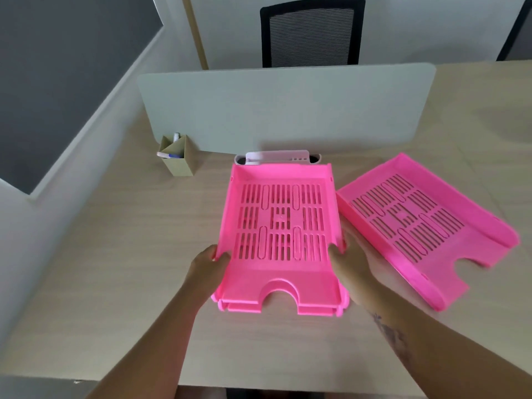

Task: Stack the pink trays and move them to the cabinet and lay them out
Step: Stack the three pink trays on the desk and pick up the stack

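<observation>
Pink tray stack [279, 226] — lengthwise, notch toward person

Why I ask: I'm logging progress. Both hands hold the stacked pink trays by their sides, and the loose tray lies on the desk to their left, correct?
Not quite. The loose tray lies to the right of the stacked trays, not the left, as the head view shows. The rest holds: the left hand and right hand each have a grip on a side of the stack.
</observation>
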The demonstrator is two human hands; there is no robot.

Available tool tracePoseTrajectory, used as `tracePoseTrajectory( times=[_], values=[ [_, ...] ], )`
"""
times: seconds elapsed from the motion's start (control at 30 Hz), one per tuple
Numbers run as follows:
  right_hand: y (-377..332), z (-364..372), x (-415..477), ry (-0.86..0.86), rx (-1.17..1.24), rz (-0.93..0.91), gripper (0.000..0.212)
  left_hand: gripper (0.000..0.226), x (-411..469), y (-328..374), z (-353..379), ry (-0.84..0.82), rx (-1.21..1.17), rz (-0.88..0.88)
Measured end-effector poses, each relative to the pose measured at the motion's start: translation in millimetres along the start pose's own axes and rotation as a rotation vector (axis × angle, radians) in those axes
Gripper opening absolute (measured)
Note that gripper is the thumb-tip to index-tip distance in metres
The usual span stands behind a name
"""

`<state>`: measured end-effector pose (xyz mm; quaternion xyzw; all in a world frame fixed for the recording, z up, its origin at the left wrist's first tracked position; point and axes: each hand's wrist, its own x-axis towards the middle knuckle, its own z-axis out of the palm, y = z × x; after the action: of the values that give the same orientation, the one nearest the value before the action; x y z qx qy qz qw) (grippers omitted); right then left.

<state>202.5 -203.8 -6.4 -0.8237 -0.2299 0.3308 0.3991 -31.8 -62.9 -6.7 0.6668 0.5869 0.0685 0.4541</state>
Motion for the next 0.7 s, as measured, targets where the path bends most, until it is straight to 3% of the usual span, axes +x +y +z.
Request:
tracePoseTrajectory(
  times=[0.13, 0.33, 0.57, 0.7],
  values=[
    [15, 7, -17, 0.026, -0.030, 0.092, 0.027, 0.025, -7, -11, 4, 0.010, -0.066, -0.047],
    [14, 8, -25, 0.009, -0.027, 0.149, 0.016, 0.026, -13, -20, 5, -0.005, -0.172, -0.063],
    [6, 20, -5, 0.037, -0.056, 0.085, 0.020, 0.024, 1, -19, 0, 0.052, -0.185, -0.102],
    [-7, 36, 8, -0.026, 0.050, 0.103, 0.024, 0.020, 13, -19, -17, 0.065, -0.207, -0.096]
  ],
)
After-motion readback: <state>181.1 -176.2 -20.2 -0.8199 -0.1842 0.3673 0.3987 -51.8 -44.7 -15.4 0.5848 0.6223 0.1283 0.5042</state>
